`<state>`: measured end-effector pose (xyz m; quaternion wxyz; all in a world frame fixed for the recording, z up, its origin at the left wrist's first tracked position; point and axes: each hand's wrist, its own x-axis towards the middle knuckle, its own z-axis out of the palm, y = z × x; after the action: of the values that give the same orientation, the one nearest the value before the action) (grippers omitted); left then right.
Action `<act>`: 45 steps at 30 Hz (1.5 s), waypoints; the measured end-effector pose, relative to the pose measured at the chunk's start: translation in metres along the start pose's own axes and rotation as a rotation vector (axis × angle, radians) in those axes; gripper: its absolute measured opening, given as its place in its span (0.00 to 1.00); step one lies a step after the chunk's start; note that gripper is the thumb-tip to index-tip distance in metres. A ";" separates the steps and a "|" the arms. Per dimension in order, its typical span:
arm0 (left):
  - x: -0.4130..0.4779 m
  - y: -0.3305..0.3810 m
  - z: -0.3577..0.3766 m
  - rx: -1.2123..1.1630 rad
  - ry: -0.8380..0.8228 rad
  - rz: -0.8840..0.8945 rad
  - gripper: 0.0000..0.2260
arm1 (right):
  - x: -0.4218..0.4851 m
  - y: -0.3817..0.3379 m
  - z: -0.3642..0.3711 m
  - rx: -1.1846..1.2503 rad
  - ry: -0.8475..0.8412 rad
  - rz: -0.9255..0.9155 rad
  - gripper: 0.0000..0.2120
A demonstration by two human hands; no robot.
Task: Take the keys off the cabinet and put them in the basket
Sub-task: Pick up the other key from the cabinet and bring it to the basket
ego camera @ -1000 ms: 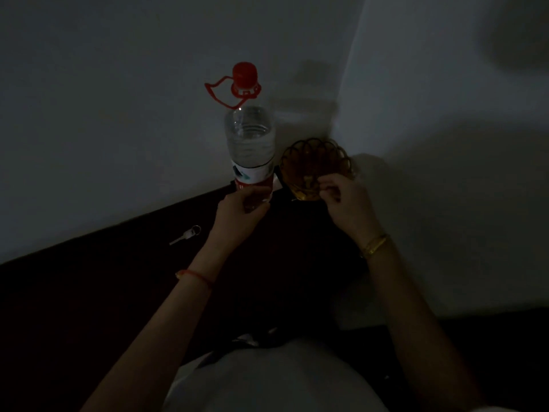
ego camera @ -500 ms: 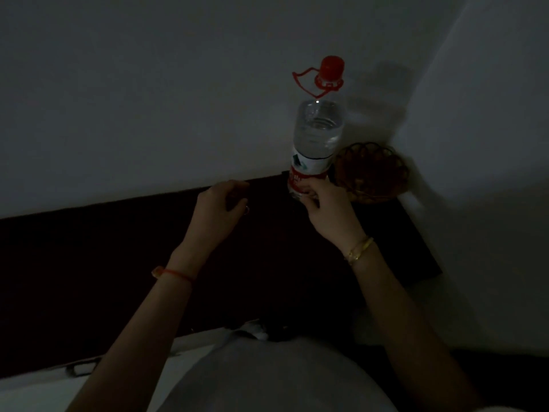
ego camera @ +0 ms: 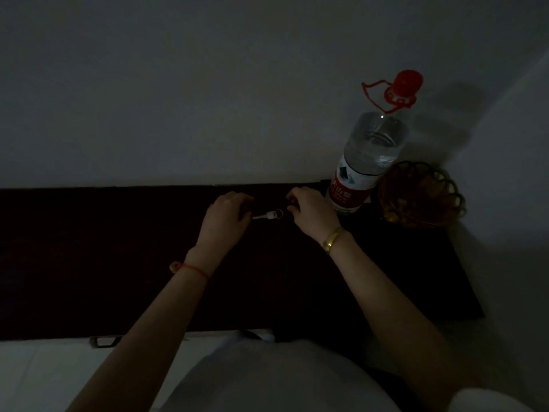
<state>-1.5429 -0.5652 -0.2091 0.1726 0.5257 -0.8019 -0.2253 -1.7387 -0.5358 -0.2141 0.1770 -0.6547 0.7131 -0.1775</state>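
A small silver key with a white head and a ring (ego camera: 269, 215) shows between my two hands, over the dark cabinet top (ego camera: 118, 248). My left hand (ego camera: 225, 217) pinches the key's blade end. My right hand (ego camera: 309, 212) hovers just right of the ring, fingers loosely curled, holding nothing. The brown woven basket (ego camera: 445, 197) stands at the cabinet's far right corner, past a bottle; something yellowish lies inside it. I cannot tell whether the key rests on the cabinet or is lifted.
A tall clear water bottle (ego camera: 365, 168) with a red cap and red carry loop stands between my right hand and the basket. Grey walls close the back and right side. A drawer handle (ego camera: 102, 341) shows below the cabinet's front edge.
The view has swung left, so bottle and basket now sit further right. My right hand left the bottle and came beside the key. The key now shows clearly in my left hand's fingers.
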 end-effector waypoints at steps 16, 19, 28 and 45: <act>0.030 -0.009 0.051 0.192 -0.094 -0.076 0.11 | 0.035 0.007 0.044 -0.014 -0.130 0.108 0.07; 0.032 -0.009 0.051 0.186 -0.106 -0.074 0.11 | 0.037 0.006 0.046 0.006 -0.132 0.117 0.04; 0.029 -0.008 0.051 -0.022 -0.137 -0.110 0.06 | 0.031 0.007 0.033 0.375 -0.011 0.168 0.03; 0.007 0.071 0.053 -0.483 -0.202 0.029 0.07 | -0.031 0.035 -0.045 0.730 0.254 0.230 0.03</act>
<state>-1.6271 -0.5373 -0.2143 0.2152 0.4325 -0.7455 -0.4591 -1.7890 -0.5014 -0.1911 0.3271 -0.4378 0.6880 -0.4775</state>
